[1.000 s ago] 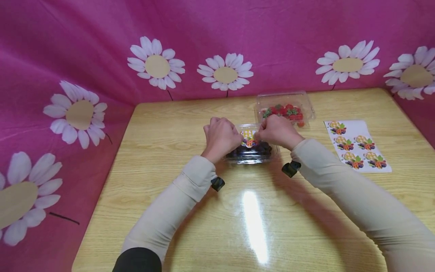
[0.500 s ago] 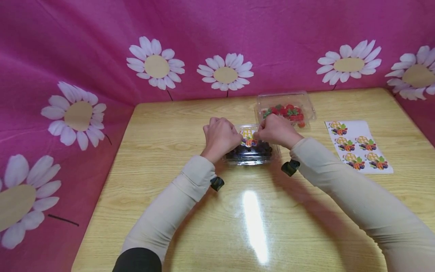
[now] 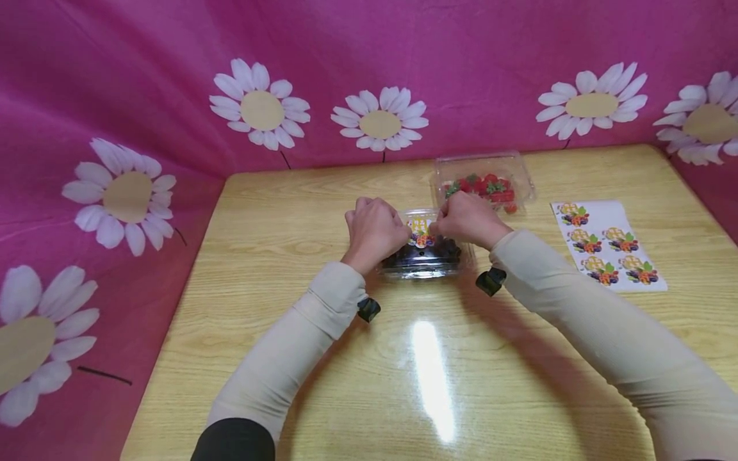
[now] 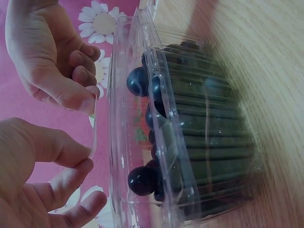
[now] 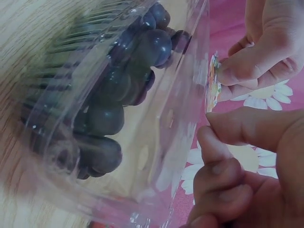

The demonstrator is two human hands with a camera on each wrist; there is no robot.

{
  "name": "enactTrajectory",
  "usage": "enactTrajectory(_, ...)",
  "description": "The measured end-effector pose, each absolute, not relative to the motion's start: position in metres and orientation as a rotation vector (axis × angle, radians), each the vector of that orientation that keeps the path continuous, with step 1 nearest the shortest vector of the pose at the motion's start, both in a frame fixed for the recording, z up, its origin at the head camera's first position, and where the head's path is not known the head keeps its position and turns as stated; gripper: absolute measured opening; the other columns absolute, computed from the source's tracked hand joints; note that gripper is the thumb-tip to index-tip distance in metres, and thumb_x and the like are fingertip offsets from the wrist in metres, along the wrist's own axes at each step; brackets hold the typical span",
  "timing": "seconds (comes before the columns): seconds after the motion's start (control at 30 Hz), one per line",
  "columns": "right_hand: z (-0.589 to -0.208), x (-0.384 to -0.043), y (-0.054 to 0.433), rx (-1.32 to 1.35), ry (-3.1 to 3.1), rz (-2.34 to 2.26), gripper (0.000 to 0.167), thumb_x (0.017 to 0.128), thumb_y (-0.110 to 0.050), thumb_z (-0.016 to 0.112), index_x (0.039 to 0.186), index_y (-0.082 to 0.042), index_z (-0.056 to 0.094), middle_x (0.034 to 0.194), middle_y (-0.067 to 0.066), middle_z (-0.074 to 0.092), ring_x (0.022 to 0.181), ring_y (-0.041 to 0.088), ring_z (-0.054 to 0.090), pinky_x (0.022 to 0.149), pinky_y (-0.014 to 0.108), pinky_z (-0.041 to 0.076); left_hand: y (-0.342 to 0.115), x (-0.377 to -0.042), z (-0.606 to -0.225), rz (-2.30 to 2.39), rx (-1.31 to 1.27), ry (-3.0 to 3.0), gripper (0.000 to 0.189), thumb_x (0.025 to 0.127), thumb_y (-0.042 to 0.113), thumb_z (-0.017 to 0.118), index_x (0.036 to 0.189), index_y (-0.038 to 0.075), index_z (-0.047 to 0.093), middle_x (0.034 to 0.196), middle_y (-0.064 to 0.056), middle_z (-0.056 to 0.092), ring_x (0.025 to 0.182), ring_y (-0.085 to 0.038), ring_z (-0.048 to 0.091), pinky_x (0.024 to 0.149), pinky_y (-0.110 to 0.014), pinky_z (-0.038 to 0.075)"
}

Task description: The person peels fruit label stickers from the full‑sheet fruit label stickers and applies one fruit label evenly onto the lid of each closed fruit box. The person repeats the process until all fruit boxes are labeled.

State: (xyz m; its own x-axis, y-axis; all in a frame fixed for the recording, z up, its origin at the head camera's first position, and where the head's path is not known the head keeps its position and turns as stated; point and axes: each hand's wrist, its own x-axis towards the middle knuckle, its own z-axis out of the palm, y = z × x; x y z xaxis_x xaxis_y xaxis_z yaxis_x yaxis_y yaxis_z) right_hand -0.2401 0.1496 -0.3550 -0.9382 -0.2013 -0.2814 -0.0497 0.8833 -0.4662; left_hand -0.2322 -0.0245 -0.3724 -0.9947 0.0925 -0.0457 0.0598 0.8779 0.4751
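A clear plastic clamshell box point(image 3: 423, 274) of dark grapes point(image 5: 154, 47) lies on the table with its lid down. Over the lid, a fruit-printed sticker point(image 3: 421, 235) is stretched between both hands. My left hand point(image 3: 376, 232) pinches its left edge between thumb and finger, while my right hand point(image 3: 469, 219) pinches the right edge. In the left wrist view the sticker point(image 4: 94, 130) appears edge-on, just off the lid. The right wrist view shows its coloured print point(image 5: 213, 85) close to the lid's surface.
Behind the right hand stands a second clear box point(image 3: 524, 179) with strawberries point(image 3: 484, 186). A white sheet point(image 3: 594, 224) bearing several of the same stickers lies to the right. A pink curtain point(image 3: 461, 64) with white flowers closes off the table's back and left.
Both hands keep their pinch on the sticker over the grape box, almost motionless. The head view has shifted very slightly.
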Motion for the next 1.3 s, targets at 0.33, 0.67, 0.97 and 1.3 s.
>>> enactTrajectory(0.33, -0.356, -0.243, 0.148, -0.185, 2.715, -0.668, 0.033, 0.087, -0.027, 0.066, 0.059, -0.01, 0.061, 0.05, -0.008, 0.04, 0.053, 0.01, 0.037, 0.057, 0.029, 0.038, -0.024, -0.235, -0.374, 0.737, 0.124, 2.986, 0.03, 0.078, 0.021, 0.07, 0.052, 0.016, 0.058, 0.06, 0.004, 0.058, 0.123, -0.022, 0.047, 0.101, -0.043, 0.032)
enactTrajectory(0.67, -0.354, -0.247, 0.145, -0.179, 2.694, -0.615, 0.032, 0.087, -0.029, 0.067, 0.063, -0.008, 0.064, 0.05, -0.008, 0.041, 0.053, 0.01, 0.039, 0.056, 0.029, 0.037, -0.025, -0.238, -0.373, 0.712, 0.105, 2.974, 0.032, 0.08, 0.023, 0.069, 0.052, 0.016, 0.055, 0.059, 0.003, 0.054, 0.122, -0.022, 0.046, 0.101, -0.043, 0.032)
enactTrajectory(0.97, -0.355, -0.25, 0.144, -0.165, 2.686, -0.601, 0.028, 0.087, -0.029, 0.067, 0.07, -0.006, 0.069, 0.055, -0.006, 0.046, 0.058, 0.013, 0.043, 0.056, 0.029, 0.038, -0.023, -0.239, -0.373, 0.69, 0.083, 2.974, 0.031, 0.079, 0.023, 0.071, 0.054, 0.015, 0.056, 0.062, 0.002, 0.054, 0.121, -0.022, 0.046, 0.1, -0.042, 0.031)
enactTrajectory(1.3, -0.358, -0.251, 0.144, -0.182, 2.711, -0.561, 0.025, 0.085, -0.028, 0.067, 0.071, -0.007, 0.071, 0.059, -0.003, 0.053, 0.061, 0.015, 0.047, 0.056, 0.029, 0.039, -0.02, -0.236, -0.373, 0.59, 0.131, 3.05, 0.026, 0.082, 0.025, 0.069, 0.06, 0.014, 0.061, 0.097, 0.003, 0.061, 0.123, -0.022, 0.044, 0.099, -0.042, 0.032)
